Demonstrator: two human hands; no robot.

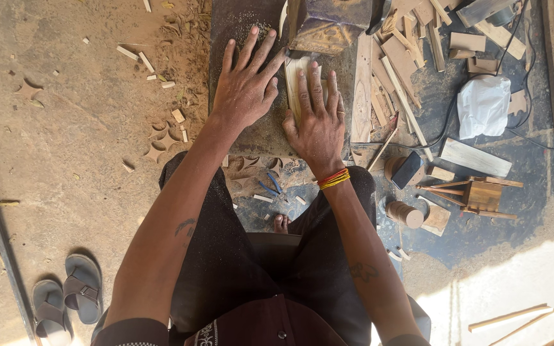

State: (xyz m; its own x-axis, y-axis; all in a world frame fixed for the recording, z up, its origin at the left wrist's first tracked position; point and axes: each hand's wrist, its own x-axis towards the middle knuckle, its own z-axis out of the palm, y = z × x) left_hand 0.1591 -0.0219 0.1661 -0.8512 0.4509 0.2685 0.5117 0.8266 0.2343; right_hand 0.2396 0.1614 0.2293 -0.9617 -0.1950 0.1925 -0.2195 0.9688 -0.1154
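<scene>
Dark trousers (238, 256) lie closest beneath us as both hands press down at the worn dark work slab (251, 138).

We see our left hand (246, 83) spread wide and flat on the slab, fingers fanned, holding nothing. Our right hand (317, 118), fingers straight and close together, lies palm-down on the pale wood piece (294, 80), which rests on the slab just below the metal machine head (328, 25). Red and yellow bangles (334, 178) circle the right wrist.

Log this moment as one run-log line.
left hand: flat on work board, open | right hand: pressing pale wood piece toward metal machine | nearby: wood offcuts
</scene>
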